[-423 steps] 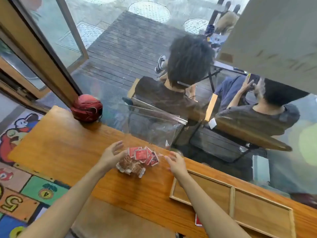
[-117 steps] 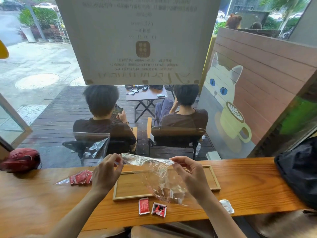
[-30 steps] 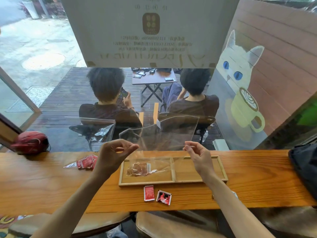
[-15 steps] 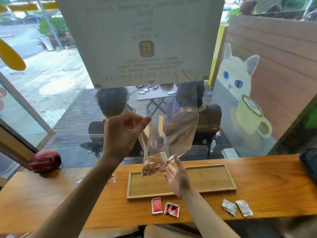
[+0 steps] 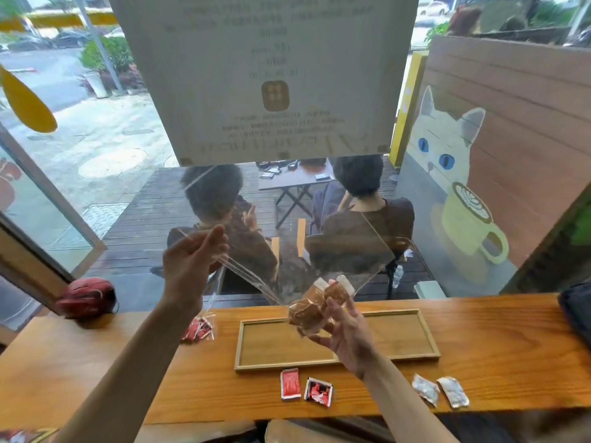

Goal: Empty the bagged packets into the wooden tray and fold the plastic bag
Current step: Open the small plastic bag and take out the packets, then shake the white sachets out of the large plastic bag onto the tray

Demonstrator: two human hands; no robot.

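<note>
Bag (image 5: 345,251), clear plastic: your left hand (image 5: 188,266) is now pinching it higher; right hand (image 5: 345,330) is now gripping brown packets (image 5: 315,306) through it over the tray (image 5: 399,356), none emptied yet.

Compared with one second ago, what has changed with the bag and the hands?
The clear plastic bag was lifted from over the wooden tray into the air and tipped. The left hand rose, pinching one upper corner; the right hand let go of its top edge and now grips the bottom, where the brown packets have bunched. The tray, the two red packets and the red helmet stayed.
</note>
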